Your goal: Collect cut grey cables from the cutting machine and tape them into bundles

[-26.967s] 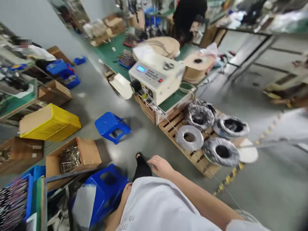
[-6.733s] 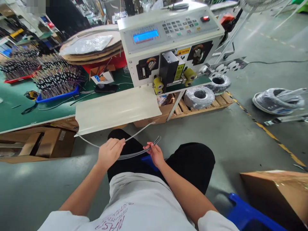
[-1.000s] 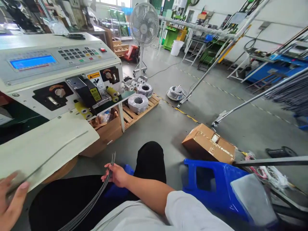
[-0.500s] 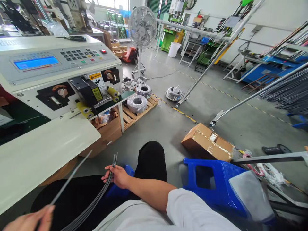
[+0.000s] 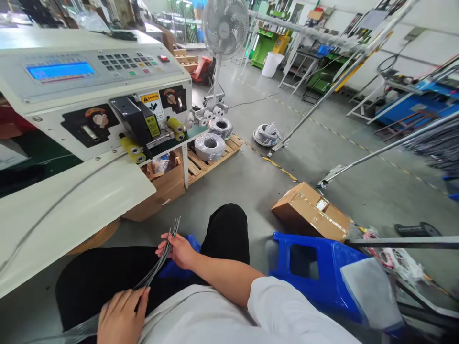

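Over my lap, my right hand [image 5: 180, 250] pinches one end of a bundle of grey cut wires [image 5: 159, 262]. My left hand [image 5: 120, 317] is closed on the same bundle lower down, near my shirt. The bundle runs slanted between the two hands. Another grey wire [image 5: 60, 203] lies along the cream output tray [image 5: 82, 200] of the wire cutting machine [image 5: 93, 86], which stands at my upper left with a lit blue display.
A blue stool [image 5: 319, 272] and a taped cardboard box [image 5: 311, 212] sit to my right. Wire coils [image 5: 210, 145] rest on a wooden pallet [image 5: 201, 165] beside the machine. A standing fan [image 5: 224, 24] and metal racks are farther back.
My left hand brought a single wire from the tray down to the bundle and now grips the bundle with it. A new wire lies on the tray. My right hand stayed put.
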The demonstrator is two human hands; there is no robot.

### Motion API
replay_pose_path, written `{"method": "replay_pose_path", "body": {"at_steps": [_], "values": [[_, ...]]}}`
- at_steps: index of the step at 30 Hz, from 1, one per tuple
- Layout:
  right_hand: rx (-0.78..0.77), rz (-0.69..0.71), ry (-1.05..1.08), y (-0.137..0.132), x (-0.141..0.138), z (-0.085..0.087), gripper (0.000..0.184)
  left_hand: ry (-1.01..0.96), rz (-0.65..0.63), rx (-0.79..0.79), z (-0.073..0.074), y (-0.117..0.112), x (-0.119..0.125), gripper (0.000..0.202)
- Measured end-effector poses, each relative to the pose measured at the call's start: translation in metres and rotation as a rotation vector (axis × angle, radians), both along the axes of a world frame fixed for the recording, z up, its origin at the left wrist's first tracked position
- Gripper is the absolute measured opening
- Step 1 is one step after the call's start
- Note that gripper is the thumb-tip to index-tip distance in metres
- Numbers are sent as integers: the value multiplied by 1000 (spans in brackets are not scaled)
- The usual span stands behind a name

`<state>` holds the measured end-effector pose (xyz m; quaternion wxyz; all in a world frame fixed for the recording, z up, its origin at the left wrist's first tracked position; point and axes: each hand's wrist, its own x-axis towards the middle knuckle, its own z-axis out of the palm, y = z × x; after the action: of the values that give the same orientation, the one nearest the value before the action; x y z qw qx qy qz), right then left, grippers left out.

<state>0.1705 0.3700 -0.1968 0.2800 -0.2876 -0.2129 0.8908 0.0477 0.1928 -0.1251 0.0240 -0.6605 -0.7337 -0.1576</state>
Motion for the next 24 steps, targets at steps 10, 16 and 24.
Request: {"method": "replay_pose_path", "body": {"at_steps": [10,16,24], "values": [[6,67,-45,-4,-6,-8,25,-154,214,-140,-11,13,-1,28],[33,28,-38,-9,-4,-4,24,-97,244,-129,-7,12,10,25],[22,-11,-16,-11,-7,-1,31,89,137,131,74,68,-51,31]]}}
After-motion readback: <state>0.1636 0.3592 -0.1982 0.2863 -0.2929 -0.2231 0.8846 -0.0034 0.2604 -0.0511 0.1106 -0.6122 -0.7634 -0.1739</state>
